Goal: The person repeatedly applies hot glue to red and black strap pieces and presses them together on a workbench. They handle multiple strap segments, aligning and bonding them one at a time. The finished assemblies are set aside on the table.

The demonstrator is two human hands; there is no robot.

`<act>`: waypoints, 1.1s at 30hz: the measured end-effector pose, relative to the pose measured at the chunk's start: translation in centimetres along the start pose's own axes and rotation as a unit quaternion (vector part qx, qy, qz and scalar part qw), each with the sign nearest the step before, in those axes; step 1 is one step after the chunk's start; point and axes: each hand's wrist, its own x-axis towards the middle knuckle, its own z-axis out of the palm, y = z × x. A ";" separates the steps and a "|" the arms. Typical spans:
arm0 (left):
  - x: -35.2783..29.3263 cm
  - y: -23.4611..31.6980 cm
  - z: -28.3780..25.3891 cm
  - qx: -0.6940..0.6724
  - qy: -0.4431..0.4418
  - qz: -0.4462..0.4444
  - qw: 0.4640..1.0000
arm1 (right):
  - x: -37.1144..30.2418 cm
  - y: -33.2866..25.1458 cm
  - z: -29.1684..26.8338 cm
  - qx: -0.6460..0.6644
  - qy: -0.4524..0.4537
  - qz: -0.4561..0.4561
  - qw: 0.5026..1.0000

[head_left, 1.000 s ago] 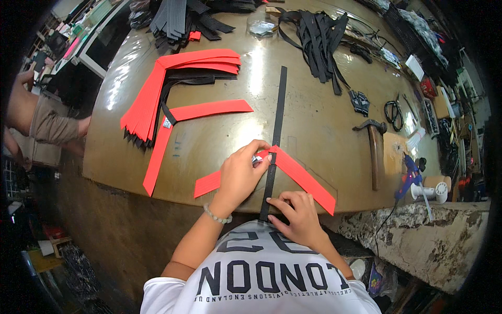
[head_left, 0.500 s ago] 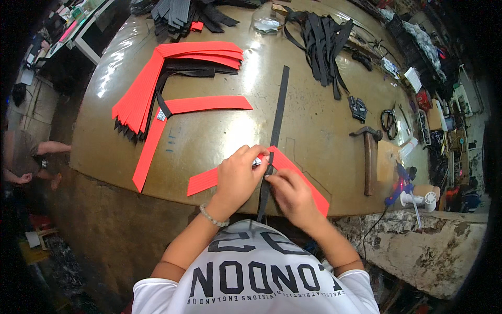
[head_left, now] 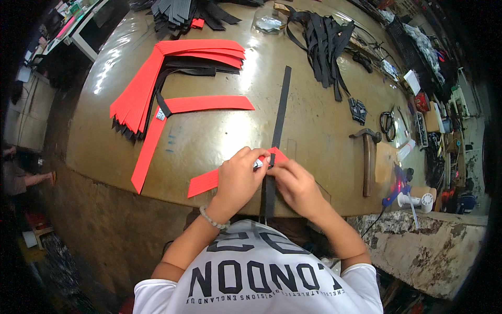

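Observation:
My left hand (head_left: 239,177) pinches a bent red webbing strap (head_left: 203,183) where a black strap (head_left: 282,107) crosses it, above the table's near edge. A small white label shows by its fingertips. Close beside it, my right hand (head_left: 299,189) has thumb and fingers pressed together at the same crossing; exactly which strap they grip is hidden. The black strap runs far across the table and hangs toward me below the crossing. Most of the red strap's right part is out of sight behind my right hand.
A fanned stack of red straps (head_left: 140,86) lies left, near a joined red-and-black piece (head_left: 149,149). Black straps (head_left: 324,49) are bundled at the back. A hammer (head_left: 369,165), scissors (head_left: 388,124) and a blue glue gun (head_left: 396,187) lie right. A person (head_left: 23,178) is at far left.
My right hand has shifted slightly up at the crossing. The red strap's right end, stretched toward the lower right before, no longer shows. The black strap's near end has swung right.

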 end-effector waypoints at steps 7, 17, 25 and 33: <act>0.0 0.0 -0.3 0.010 -0.012 0.000 1.000 | 3.1 3.0 -0.9 0.271 0.026 0.265 0.925; -0.1 0.4 -0.3 0.016 -0.013 0.007 1.000 | 4.3 3.1 -0.7 0.241 0.015 0.258 0.935; -0.4 1.6 -0.4 0.167 -0.066 0.038 0.983 | 6.9 3.7 -2.8 0.030 -0.023 0.309 0.950; -0.3 0.1 -1.0 0.064 -0.036 0.065 0.995 | -1.3 1.5 1.2 -0.106 0.064 -0.018 0.992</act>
